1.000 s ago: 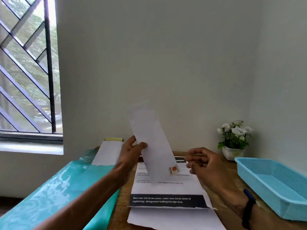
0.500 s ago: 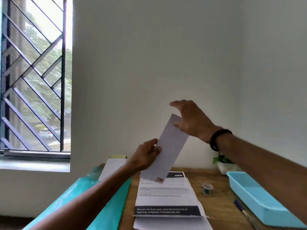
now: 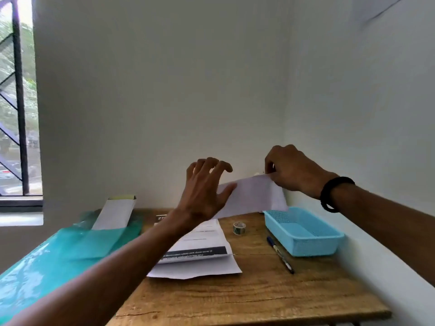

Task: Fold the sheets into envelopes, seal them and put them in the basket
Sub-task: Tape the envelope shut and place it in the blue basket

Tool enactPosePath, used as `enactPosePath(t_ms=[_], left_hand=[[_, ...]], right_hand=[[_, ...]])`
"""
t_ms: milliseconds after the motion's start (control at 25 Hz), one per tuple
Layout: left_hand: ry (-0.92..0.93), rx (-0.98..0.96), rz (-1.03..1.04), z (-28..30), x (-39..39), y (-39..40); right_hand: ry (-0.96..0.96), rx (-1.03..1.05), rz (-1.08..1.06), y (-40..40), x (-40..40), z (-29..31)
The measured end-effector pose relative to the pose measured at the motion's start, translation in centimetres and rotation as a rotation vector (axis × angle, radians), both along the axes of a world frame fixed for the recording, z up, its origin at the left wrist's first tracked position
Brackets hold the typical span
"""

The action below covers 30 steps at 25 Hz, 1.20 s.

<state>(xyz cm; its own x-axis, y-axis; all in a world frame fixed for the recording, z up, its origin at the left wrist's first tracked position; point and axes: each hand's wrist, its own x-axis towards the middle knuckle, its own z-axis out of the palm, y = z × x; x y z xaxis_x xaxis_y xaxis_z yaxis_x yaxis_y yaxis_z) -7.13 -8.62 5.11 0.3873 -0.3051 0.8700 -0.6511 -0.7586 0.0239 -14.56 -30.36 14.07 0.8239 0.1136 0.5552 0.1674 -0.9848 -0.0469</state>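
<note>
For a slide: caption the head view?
Right hand carries a folded envelope toward the blue basket; left hand opens.

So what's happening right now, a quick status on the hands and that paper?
Right hand pinching folded envelope at its far end; left hand open, thumb against its near end. Envelope held above table, beside blue basket, not in. Nothing blocking the basket.

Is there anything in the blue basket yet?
No, the blue basket shows only its bare floor, and the envelope is held above its far end.
</note>
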Motion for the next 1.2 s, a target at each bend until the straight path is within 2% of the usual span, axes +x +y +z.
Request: enactPosePath(t_ms=[240, 400, 800, 960, 1200], left_hand=[[-0.053, 0.221, -0.192, -5.8, -6.7, -12.9], [-0.063, 0.199, -0.2, -8.3, -8.9, -18.7], [0.119, 0.21, -0.141, -9.8, -12.2, -19.2], [0.13, 0.247, -0.13, -11.1, -12.1, -18.6], [0.116, 0.133, -0.094, -10.5, -11.1, -18.8]], right_hand=[[0.033, 0.372, -0.159, -8.4, -4.8, -1.1], [0.029, 0.509, -0.222, -10.6, -7.4, -2.9], [0.05, 0.822, -0.297, -14.1, -9.3, -8.1], [0.112, 0.857, -0.294, -15.2, -8.9, -9.7], [0.144, 0.651, -0.296, -14.9, -7.2, -10.7]])
